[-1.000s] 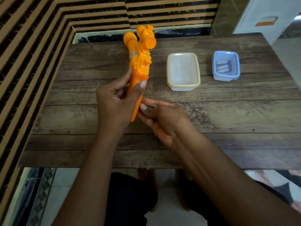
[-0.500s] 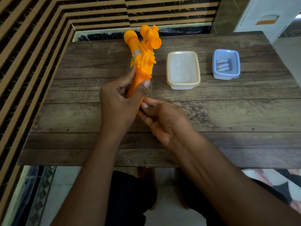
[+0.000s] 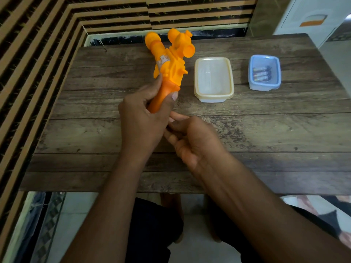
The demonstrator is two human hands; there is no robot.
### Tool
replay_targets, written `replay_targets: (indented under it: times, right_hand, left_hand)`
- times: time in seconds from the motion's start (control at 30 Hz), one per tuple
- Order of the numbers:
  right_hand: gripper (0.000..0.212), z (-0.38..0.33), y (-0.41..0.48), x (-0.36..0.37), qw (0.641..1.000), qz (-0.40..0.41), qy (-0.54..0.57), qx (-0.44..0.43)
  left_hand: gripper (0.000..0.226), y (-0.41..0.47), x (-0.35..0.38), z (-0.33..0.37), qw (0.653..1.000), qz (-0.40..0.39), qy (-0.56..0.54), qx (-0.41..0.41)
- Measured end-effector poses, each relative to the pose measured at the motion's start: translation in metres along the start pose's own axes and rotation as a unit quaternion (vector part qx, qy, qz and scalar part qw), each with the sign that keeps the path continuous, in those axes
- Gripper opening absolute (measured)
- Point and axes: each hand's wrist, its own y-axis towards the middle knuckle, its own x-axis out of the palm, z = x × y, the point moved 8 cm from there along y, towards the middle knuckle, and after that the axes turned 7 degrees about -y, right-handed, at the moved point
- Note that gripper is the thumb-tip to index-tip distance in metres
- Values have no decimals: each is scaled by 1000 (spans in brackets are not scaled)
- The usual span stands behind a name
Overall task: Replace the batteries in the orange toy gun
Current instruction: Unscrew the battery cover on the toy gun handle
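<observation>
Nearest, the right hand (image 3: 195,141) comes in low over the dark, weathered wooden plank surface (image 3: 266,130), its fingers loosely bent and reaching left toward the butt of the gun's grip. Their tips are hidden behind the other hand, so I cannot tell whether they pinch a cover there or only touch it. Judging by the task, that butt end is probably where the battery compartment opens. Just beyond, the left hand (image 3: 142,120) wraps around the darker orange handle (image 3: 161,95), with the thumb pressed along its right side and the forefinger stretched up the left. This steadies the toy so the other hand can work. The orange plastic toy gun (image 3: 171,61) is thus held above the surface, left of centre, with its barrel and round top parts pointing toward the far edge. To the right of it stands a translucent rectangular plastic tub with a cream rim (image 3: 212,99), open and apparently empty, likely meant for the spent cells. Further right, well apart from the hands, a smaller clear tub with a pale blue rim (image 3: 264,87) holds several cylindrical batteries (image 3: 261,73), presumably the fresh set, not yet touched.
</observation>
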Motion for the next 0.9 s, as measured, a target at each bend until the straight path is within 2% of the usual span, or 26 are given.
replay_targets:
  times: [0.9]
  right_hand:
    - [38,4,13,-5,1000,2,15,21]
  left_hand:
    - [53,-1,2,-4,1000,-6,-6,-22]
